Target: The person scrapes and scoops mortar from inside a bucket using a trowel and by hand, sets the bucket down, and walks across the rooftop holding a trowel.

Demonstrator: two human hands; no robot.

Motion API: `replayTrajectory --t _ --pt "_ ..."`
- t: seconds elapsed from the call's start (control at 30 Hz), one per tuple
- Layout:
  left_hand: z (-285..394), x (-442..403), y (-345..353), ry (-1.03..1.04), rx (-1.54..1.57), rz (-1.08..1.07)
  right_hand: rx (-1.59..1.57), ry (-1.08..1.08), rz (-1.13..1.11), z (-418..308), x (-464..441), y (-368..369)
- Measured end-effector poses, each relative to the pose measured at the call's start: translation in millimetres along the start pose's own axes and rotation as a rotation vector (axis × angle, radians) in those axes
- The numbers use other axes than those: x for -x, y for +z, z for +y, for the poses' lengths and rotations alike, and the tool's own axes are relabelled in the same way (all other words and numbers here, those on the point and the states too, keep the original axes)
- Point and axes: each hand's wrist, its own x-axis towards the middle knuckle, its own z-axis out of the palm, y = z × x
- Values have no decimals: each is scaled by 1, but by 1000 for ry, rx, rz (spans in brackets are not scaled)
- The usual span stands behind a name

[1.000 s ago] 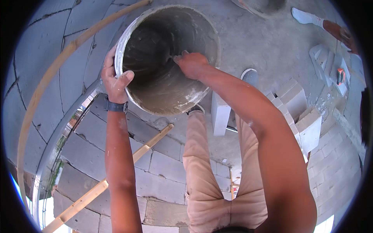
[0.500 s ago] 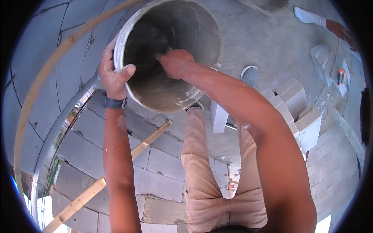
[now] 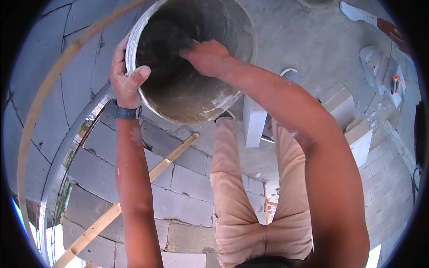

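Bucket (image 3: 178, 107), mouth facing the person, is just ahead of the person's shoes. The left hand (image 3: 125, 85) has its grip on the left rim, thumb inside, fingers outside. The right hand (image 3: 208, 58) is inside, fingers curled; whether they pinch anything I cannot tell. Farther right lie pale blocks (image 3: 337, 105), then an orange-handled tool (image 3: 395, 85) and another person's socked foot (image 3: 357, 12).

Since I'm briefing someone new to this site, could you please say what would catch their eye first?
Probably the large, smeared bucket at the top, its rim held by the left hand while the right hand reaches inside. Next, perhaps, the small orange item at far right.
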Motion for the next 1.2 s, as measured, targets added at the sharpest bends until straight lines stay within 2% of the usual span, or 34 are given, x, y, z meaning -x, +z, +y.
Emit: replayTrajectory --t 0.1,0.2,0.23,0.37,0.4,0.43,0.47,0.53,0.57,0.63,0.67,0.73,0.77,0.83,1.0,1.07,1.13,1.17,1.2 --pt "0 -5 4 20 -1 -61 -22 -78 -111 -19 -24 -23" --pt "2 -13 14 46 -36 -143 -127 -91 -120 -25 -30 -4" --pt "5 -17 21 113 -85 -146 159 -363 -136 -28 -25 4" --pt "15 -25 37 93 -145 -225 250 -386 -249 -3 -5 28" --pt "15 -21 37 72 -105 -216 111 -368 -78 13 -6 59" --pt "16 -22 33 65 -78 -191 -17 -364 105 16 -11 59" --pt "15 -26 28 79 -92 -184 -13 -378 121 21 -23 57" --pt "12 -24 23 110 -196 -217 290 -219 -322 18 -24 28" --pt "12 -23 24 84 -168 -214 290 -220 -323 14 -25 21" --pt "13 -28 24 128 -213 -216 84 17 -318 7 -33 7" --pt "12 -29 23 161 -263 -220 86 16 -318 7 -31 2" --pt "12 -29 22 127 -224 -215 -202 265 -202 1 -20 -14" --pt "12 -28 23 91 -182 -221 -201 264 -204 -2 -20 -14" --pt "13 -29 25 82 -151 -225 -215 205 64 -4 -22 -7" --pt "5 -30 5 103 -89 -177 -282 398 -38 11 -22 10" --pt "11 -30 2 -14 30 -140 -238 452 -72 16 -19 11" --pt "8 -29 2 -14 66 -149 -59 384 -413 14 -15 -8" --pt "4 -28 0 15 38 -148 -52 379 -412 11 -13 -11" --pt "5 -27 -2 41 9 -142 -45 344 -238 9 -11 -10"
